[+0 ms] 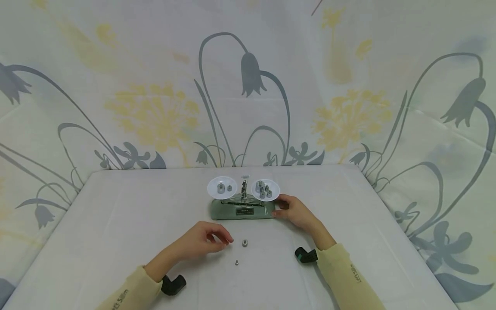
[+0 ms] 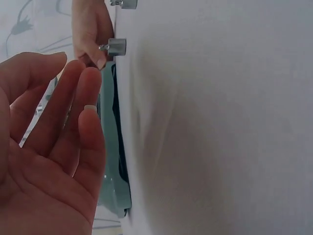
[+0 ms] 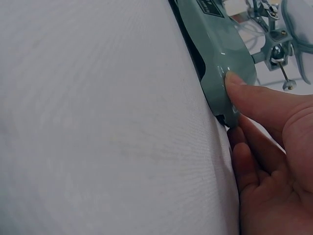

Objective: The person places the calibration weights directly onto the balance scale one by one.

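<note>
A green balance scale point(image 1: 242, 209) stands mid-table with two white pans. The left pan point(image 1: 222, 187) carries two metal weights; the right pan point(image 1: 265, 190) carries several. My right hand point(image 1: 284, 206) grips the right end of the scale base point(image 3: 215, 46): the thumb point(image 3: 234, 83) presses its face and the fingers lie against its end. My left hand point(image 1: 222, 242) rests on the table in front of the scale, fingers relaxed and holding nothing. Just right of it stands a loose weight point(image 1: 245, 243) point(image 2: 116, 47). A smaller weight point(image 1: 236, 262) lies nearer to me.
A white cloth covers the table point(image 1: 116, 224). A flower-printed sheet point(image 1: 248, 86) hangs behind and along both sides. Black wrist mounts point(image 1: 173, 284) point(image 1: 306, 255) sit under both sleeves. The table's edges run at the far left and far right.
</note>
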The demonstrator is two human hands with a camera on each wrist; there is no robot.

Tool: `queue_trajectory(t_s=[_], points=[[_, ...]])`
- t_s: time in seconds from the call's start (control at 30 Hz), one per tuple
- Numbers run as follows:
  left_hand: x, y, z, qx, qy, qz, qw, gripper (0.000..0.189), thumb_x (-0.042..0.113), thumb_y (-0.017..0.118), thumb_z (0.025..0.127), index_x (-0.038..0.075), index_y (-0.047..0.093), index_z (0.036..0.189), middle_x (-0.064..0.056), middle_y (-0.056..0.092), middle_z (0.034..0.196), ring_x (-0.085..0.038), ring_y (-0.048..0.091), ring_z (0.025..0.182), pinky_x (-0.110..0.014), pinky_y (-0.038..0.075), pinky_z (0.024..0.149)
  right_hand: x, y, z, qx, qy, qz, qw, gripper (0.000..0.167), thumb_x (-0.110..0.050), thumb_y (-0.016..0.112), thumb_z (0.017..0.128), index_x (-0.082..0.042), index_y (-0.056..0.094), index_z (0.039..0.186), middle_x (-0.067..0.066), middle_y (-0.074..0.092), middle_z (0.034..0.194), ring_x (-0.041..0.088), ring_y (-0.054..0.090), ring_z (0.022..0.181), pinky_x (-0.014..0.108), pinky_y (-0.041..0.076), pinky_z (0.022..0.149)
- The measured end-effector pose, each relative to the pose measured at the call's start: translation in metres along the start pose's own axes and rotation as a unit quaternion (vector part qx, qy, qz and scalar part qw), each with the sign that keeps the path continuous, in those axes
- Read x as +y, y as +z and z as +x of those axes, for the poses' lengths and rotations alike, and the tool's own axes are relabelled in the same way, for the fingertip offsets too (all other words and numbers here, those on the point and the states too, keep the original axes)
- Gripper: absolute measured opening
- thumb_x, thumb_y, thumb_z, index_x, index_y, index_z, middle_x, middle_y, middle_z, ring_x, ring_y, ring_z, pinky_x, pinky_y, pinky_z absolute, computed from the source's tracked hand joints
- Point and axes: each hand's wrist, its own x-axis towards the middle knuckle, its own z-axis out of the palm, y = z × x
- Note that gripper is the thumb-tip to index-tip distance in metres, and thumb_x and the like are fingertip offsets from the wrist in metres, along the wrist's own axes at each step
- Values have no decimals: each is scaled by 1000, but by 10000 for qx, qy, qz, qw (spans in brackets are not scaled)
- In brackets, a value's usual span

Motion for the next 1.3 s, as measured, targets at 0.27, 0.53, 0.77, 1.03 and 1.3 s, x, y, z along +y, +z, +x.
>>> queue_trajectory(t_s=[0.27,0.53,0.77,1.03,1.3], points=[[3,15,4,-537,-193,-166,9982,18,5,72,89,11,75,106,-4,73,102,-19,67,94,-26,55,77,-3,1,1,-41,198,112,9997,55,-10,79,84,5,57,132,19,60,132,34,53,126,47,43,107],[4,25,9,-835,-151,-143,9963,21,2,71,88,11,75,106,0,73,100,-15,67,92,-23,53,75,-5,0,0,-13,252,160,9996,55,-8,79,83,4,58,132,18,60,132,34,53,126,47,42,107],[4,28,12,-944,-247,119,9952,21,1,72,87,15,74,103,5,72,95,-6,64,87,-21,51,71,-4,0,0,-20,215,149,9997,55,-10,79,84,4,58,132,18,60,132,34,54,125,48,42,107],[3,30,12,-1007,-141,192,9946,20,0,72,87,15,74,99,9,71,93,-6,63,86,-21,52,73,-2,0,0,-13,253,145,9996,55,-11,79,84,3,58,133,19,59,132,36,53,126,50,41,108],[5,30,11,-963,-146,190,9951,18,0,74,87,15,74,97,7,70,92,-5,62,84,-23,53,75,-3,0,0,4,232,127,9997,54,-10,79,84,4,58,132,19,60,132,35,53,126,49,42,108]])
